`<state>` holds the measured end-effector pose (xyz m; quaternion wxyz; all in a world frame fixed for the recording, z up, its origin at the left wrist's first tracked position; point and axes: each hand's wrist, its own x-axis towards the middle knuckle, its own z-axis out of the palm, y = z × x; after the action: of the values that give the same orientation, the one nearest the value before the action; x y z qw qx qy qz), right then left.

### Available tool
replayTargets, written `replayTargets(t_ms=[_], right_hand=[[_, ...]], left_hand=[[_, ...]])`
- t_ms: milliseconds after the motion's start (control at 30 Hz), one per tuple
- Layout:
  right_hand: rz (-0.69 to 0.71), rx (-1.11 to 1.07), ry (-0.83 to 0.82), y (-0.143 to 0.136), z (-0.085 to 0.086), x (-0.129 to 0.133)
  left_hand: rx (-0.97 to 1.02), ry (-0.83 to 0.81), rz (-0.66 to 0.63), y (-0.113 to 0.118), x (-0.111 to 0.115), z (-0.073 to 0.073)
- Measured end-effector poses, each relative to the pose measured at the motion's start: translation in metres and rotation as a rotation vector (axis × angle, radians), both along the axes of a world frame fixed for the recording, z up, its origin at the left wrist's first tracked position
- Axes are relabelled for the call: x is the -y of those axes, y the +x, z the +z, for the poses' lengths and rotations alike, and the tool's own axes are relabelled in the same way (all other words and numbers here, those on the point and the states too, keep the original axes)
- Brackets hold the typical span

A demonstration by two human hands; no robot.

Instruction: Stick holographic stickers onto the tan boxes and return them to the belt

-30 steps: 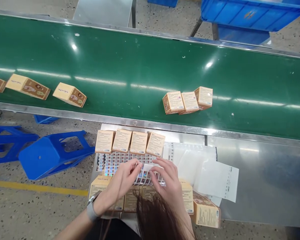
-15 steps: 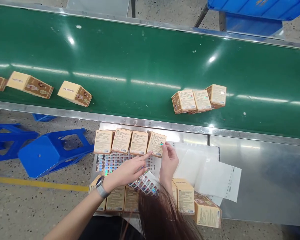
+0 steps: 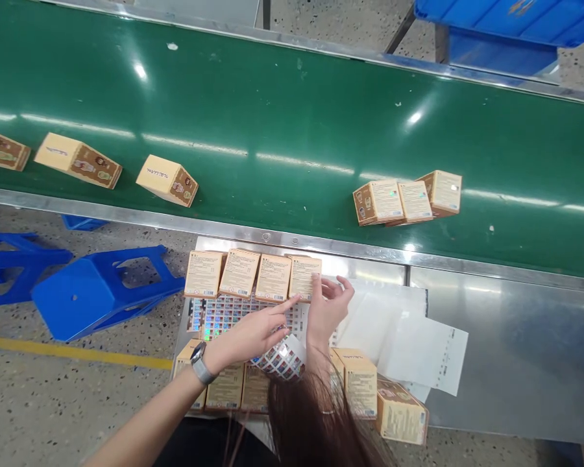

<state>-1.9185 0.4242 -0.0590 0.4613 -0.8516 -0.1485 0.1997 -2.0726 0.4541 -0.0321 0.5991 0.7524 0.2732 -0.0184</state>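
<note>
My left hand [image 3: 260, 331], with a watch on its wrist, holds a curled sheet of small shiny stickers [image 3: 285, 357] by its upper edge. Its index finger stretches to the lower edge of a beige printed box [image 3: 302, 275], the rightmost of a row. At that box's right side is my right hand [image 3: 328, 308]; a fingertip touches the printed face while other fingers are spread away. Whether a sticker lies under that fingertip is hidden. Beside it in the row stand more boxes [image 3: 272, 275]. A flat sticker sheet [image 3: 224, 314] lies below them.
A green conveyor belt [image 3: 272, 104] carries boxes at left and a group of three boxes [image 3: 387, 201] at right. Nearer me is another row of boxes [image 3: 360, 383], partly behind hair. White backing sheets [image 3: 418, 344] cover part of the metal table [image 3: 516, 350]. Blue stools [image 3: 78, 298] stand left.
My right hand's fingers have opened out from the rightmost box's edge, and one fingertip now covers its right side. That box sits straighter. Belt boxes have shifted right in view.
</note>
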Motion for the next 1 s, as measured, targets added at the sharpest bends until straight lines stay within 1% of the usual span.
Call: replayTargets(t_ms=[67, 133, 167, 200, 267, 300, 333, 367, 400, 467, 567, 667, 767, 833, 867, 900, 933, 1000], right_hand=[[0.028, 0.025, -0.035, 0.006, 0.003, 0.000], [0.080, 0.116, -0.036, 0.012, 0.010, 0.005], [0.143, 0.169, -0.018, 0.014, 0.015, 0.009], [0.244, 0.214, 0.007, 0.015, 0.022, 0.014], [0.552, 0.255, 0.058, 0.014, 0.035, 0.025], [0.716, 0.264, 0.084, 0.011, 0.040, 0.031], [0.847, 0.283, 0.109, 0.008, 0.045, 0.035], [0.932, 0.319, 0.132, 0.005, 0.047, 0.039], [0.972, 0.375, 0.154, 0.001, 0.048, 0.041], [0.978, 0.506, 0.185, -0.004, 0.046, 0.042], [0.985, 0.630, 0.182, -0.009, 0.042, 0.038], [0.991, 0.658, 0.166, -0.013, 0.041, 0.035], [0.946, 0.644, 0.206, -0.017, 0.042, 0.035], [0.894, 0.541, 0.242, -0.019, 0.043, 0.035], [0.844, 0.440, 0.237, -0.019, 0.042, 0.035], [0.763, 0.313, 0.216, -0.019, 0.041, 0.034], [0.658, 0.168, 0.181, -0.018, 0.040, 0.031], [0.432, -0.139, 0.119, -0.019, 0.034, 0.023]], left_hand=[[0.013, -0.040, 0.045, 0.001, 0.000, 0.003], [0.016, -0.070, 0.145, 0.001, 0.001, 0.006], [-0.002, -0.083, 0.213, 0.001, 0.001, 0.007], [-0.027, -0.098, 0.289, 0.000, 0.002, 0.007], [-0.069, -0.146, 0.448, 0.000, 0.003, 0.007], [-0.070, -0.185, 0.511, -0.001, 0.004, 0.007], [-0.056, -0.226, 0.555, -0.001, 0.004, 0.008], [-0.037, -0.260, 0.578, -0.002, 0.004, 0.009], [-0.017, -0.277, 0.585, -0.003, 0.005, 0.011], [0.008, -0.254, 0.580, -0.005, 0.005, 0.015], [0.003, -0.155, 0.568, -0.008, 0.008, 0.020], [-0.019, -0.106, 0.566, -0.009, 0.012, 0.021], [-0.034, -0.109, 0.629, -0.009, 0.015, 0.019], [-0.048, -0.109, 0.690, -0.009, 0.014, 0.016], [-0.058, -0.102, 0.710, -0.011, 0.013, 0.015], [-0.063, -0.096, 0.710, -0.013, 0.012, 0.013], [-0.056, -0.091, 0.685, -0.015, 0.011, 0.011], [-0.014, -0.085, 0.577, -0.022, 0.008, 0.007]])
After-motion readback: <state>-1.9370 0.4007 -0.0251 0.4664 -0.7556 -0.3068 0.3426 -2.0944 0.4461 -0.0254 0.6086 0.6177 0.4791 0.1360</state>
